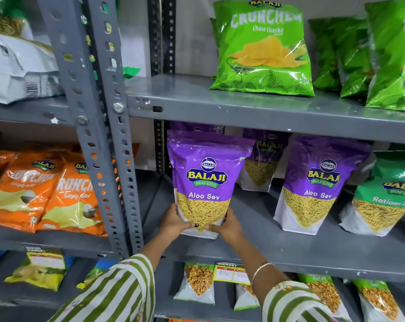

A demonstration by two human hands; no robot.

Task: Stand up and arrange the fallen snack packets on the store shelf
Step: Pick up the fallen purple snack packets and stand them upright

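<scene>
Aloo Sev packet (205, 180): upright near the middle shelf's (289, 249) front edge, left end. Left hand (173, 223) and right hand (229, 225) clamp its lower corners. Bare shelf lies open rightward to second Aloo Sev packet (313, 184), standing well apart.

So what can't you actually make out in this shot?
- Aloo Sev packet bottom: head view, covered by left hand and right hand.
- Price tag figures: too small and blurred.
- Ratlami packet name: cut by right edge.
- Rear purple packet: half hidden by the held one.
</scene>
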